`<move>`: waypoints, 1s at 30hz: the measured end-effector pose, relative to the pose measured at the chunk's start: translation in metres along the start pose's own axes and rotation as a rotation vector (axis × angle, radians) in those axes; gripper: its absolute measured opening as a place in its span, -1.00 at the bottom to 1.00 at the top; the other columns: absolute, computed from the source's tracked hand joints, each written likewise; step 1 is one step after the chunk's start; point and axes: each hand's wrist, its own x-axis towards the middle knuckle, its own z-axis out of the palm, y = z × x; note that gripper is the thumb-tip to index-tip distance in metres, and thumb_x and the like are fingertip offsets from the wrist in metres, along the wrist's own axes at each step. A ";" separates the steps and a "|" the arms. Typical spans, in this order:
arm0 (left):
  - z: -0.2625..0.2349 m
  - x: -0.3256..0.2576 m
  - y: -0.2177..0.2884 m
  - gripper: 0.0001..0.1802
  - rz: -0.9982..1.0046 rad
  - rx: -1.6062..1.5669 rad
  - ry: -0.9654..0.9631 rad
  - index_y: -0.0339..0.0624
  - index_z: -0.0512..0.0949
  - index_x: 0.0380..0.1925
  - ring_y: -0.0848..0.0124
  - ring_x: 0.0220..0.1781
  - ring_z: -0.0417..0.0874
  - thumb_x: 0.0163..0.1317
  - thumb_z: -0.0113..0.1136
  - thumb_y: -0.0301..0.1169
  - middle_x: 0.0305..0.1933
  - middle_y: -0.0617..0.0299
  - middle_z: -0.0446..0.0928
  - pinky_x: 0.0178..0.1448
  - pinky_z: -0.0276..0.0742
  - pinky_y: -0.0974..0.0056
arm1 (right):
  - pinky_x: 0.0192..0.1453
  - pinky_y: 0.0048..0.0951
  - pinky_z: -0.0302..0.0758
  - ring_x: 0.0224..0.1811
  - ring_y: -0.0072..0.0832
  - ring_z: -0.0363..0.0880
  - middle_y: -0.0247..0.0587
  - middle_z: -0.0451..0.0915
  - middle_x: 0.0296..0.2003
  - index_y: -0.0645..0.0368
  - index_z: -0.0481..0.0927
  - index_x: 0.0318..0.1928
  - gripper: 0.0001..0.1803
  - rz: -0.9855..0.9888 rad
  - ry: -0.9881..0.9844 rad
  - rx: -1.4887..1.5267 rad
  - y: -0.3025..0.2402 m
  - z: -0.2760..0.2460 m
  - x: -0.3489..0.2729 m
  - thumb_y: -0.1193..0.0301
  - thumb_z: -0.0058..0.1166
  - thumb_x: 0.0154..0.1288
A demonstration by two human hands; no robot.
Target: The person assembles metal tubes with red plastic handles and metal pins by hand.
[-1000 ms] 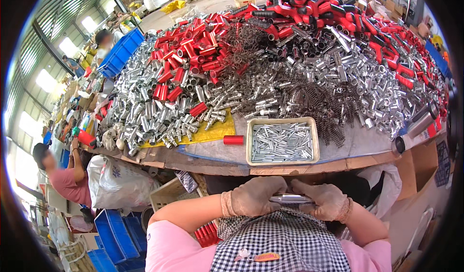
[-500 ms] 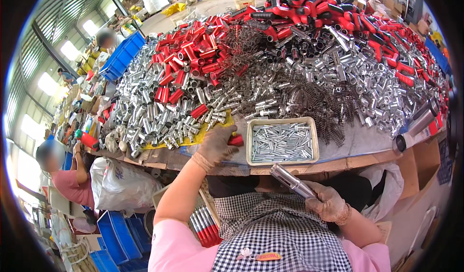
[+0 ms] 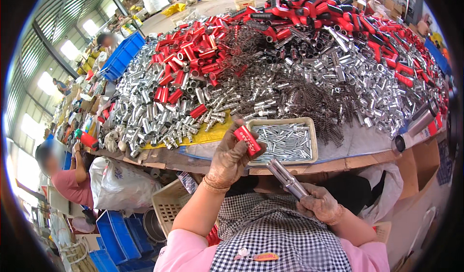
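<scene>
Left hand (image 3: 227, 158) has come back from the surface (image 3: 357, 148) gripping a red sleeve (image 3: 247, 140), now raised near the metal tube (image 3: 287, 179) clamped in the right hand (image 3: 320, 205), so both parts are ready for joining

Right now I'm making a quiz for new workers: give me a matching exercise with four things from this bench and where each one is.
Things:
1. red sleeve
2. metal tube
3. tray of small metal pins
4. blue crate

Places:
A. far left edge of the table
B. in the right hand
C. in the left hand
D. near table edge, in front of the person

Pairs: 1-C, 2-B, 3-D, 4-A
</scene>
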 end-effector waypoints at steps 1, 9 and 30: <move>0.005 0.000 -0.007 -0.32 0.017 0.002 -0.025 -0.06 0.15 0.32 0.14 0.05 0.61 0.26 0.24 -0.33 0.05 0.12 0.48 0.23 0.55 0.02 | -0.57 -0.64 0.16 -0.65 -0.70 0.25 -0.36 0.42 -0.58 0.36 0.34 0.23 -0.37 0.002 -0.010 0.033 0.001 -0.002 0.000 0.20 0.05 0.25; 0.051 -0.012 -0.041 -0.24 -0.187 0.133 -0.202 -0.10 0.13 0.29 0.20 0.09 0.59 0.19 0.34 -0.28 0.03 0.09 0.49 0.12 0.58 0.19 | -0.56 -0.65 0.18 -0.59 -0.68 0.26 -0.37 0.40 -0.51 0.34 0.28 0.26 -0.31 -0.053 -0.087 0.203 0.007 -0.006 0.003 0.07 0.06 0.33; 0.039 -0.039 -0.084 -0.41 -0.490 -0.330 -0.170 -0.24 0.28 0.25 0.28 -0.22 0.56 0.36 0.05 -0.10 -0.21 0.13 0.51 -0.09 0.52 0.14 | -0.09 -0.42 0.57 -0.13 -0.42 0.65 -0.09 0.68 -0.26 0.24 0.63 -0.13 -0.70 -0.782 -0.092 -0.749 -0.007 -0.125 0.016 0.27 0.14 0.27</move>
